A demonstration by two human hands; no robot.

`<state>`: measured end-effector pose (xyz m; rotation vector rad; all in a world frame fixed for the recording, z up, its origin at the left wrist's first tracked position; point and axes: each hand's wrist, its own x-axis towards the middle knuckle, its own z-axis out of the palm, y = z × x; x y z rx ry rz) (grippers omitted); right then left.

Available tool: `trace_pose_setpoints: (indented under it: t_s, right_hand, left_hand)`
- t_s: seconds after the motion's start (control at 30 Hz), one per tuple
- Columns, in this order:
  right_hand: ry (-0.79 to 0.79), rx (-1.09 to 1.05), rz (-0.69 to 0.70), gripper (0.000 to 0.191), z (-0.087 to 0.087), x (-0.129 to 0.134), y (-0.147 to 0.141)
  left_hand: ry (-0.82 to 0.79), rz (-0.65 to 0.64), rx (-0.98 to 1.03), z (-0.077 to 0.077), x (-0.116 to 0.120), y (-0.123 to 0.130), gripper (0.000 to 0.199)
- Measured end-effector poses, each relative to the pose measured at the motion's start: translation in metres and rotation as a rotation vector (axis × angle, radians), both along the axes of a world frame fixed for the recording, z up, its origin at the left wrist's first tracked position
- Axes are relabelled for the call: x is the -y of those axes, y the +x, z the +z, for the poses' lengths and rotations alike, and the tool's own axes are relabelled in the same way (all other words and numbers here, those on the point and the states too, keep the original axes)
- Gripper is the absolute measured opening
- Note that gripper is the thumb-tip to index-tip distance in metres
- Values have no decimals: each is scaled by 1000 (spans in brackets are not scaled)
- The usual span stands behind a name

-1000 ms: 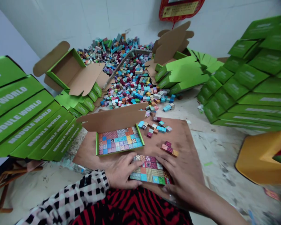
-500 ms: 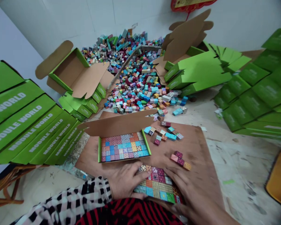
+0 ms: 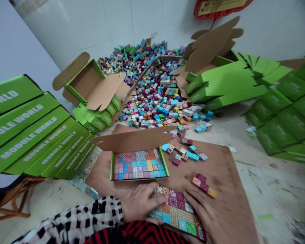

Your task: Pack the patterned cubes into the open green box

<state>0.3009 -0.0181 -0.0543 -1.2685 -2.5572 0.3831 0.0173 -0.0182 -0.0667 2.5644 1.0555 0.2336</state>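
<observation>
Between left hand point(image 3: 139, 201) and right hand point(image 3: 205, 211), a slab of printed blocks point(image 3: 177, 213) is clasped by its ends, near the open green box point(image 3: 164, 162). Apparently loose-jointed, it may be easily broken; both ends should be pressed evenly.

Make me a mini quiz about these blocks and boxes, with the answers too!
1. The left hand and right hand both touch: a) the red sign, b) the block slab, c) the cardboard flap?
2. True or false: the flap hides the open box's blocks.
3. Fill in: green boxes on the left say "____ WORLD".

Key: 1 b. 2 False; the flap stands behind the blocks in the open box. 3 MODULE.
</observation>
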Motion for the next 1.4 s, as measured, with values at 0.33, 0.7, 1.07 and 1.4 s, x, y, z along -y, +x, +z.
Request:
trace_pose_setpoints:
  t_s: [0.33,0.7,1.07,1.4]
  right_hand:
    - [92,40,-5,63,-12,10,1]
    - [16,4,-66,60,-11,12,2]
    - [-8,-84,-53,70,-19,15,6]
    - [-313,-120,-28,71,-3,2,13]
  left_hand:
    - [-29,13,6,3,-1,1,83]
    - [-11,3,-26,11,-1,3,78]
    - [-10,18,14,8,0,3,77]
    - [-79,2,25,19,-2,1,73]
